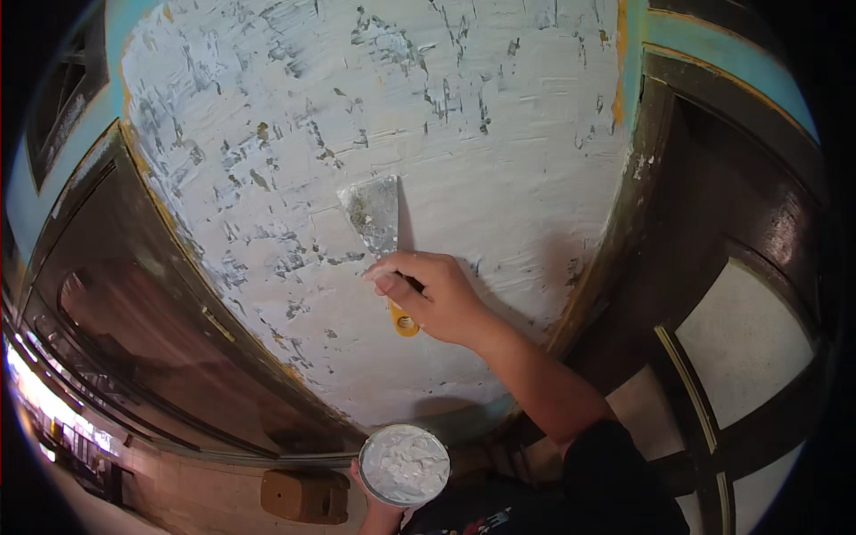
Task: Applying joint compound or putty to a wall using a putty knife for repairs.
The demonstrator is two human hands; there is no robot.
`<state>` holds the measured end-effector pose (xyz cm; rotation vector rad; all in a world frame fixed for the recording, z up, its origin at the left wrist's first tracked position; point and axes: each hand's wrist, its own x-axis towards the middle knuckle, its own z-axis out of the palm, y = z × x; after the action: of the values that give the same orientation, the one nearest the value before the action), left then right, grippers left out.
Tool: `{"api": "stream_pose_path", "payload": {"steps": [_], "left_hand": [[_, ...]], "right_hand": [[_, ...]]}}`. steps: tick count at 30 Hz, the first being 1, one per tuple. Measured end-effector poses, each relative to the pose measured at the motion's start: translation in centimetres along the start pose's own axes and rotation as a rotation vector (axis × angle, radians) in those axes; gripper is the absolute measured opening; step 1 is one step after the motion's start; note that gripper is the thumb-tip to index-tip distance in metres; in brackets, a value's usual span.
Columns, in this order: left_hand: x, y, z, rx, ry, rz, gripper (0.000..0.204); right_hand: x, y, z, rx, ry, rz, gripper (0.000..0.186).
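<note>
My right hand (430, 292) is closed round the yellow handle of a putty knife (374, 214). The knife's wide metal blade, smeared with dried filler, lies against or just off the wall; I cannot tell which. White putty coats most of the wall (499, 187), with grey-green patches showing through, thickest at the upper left and along the left side. Low in front of me, my left hand (380, 510) holds a round tub (363, 455) of white putty from its left side. Most of that hand is hidden under the tub.
A dark wooden door (169, 330) with a frame stands left of the wall. To the right is another dark doorway with a panelled door (749, 339) in brown and pale cream. A brown plastic stool (305, 496) sits on the tiled floor (196, 486) at the lower left.
</note>
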<state>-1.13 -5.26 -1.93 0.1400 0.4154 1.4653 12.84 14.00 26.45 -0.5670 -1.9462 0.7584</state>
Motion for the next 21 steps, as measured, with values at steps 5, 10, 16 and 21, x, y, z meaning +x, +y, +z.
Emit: {"api": "stream_pose_path", "payload": {"steps": [5,10,16,21], "left_hand": [[-0.4,0.2,-0.2,-0.055,-0.038,0.015,0.092],[-1.3,0.0,-0.4,0.006,0.033,0.028,0.091],[-0.6,-0.1,0.4,-0.039,-0.005,0.01,0.088],[-1.4,0.4,0.0,-0.053,0.009,0.059,0.094]], "right_hand": [[-6.9,6.9,4.5,0.099,-0.036,0.092,0.021],[-4.4,2.8,2.7,-0.043,-0.097,-0.197,0.016],[-3.9,7.1,3.8,0.146,-0.045,0.194,0.019],[-8.0,6.0,4.6,-0.009,-0.103,0.052,0.021]]}}
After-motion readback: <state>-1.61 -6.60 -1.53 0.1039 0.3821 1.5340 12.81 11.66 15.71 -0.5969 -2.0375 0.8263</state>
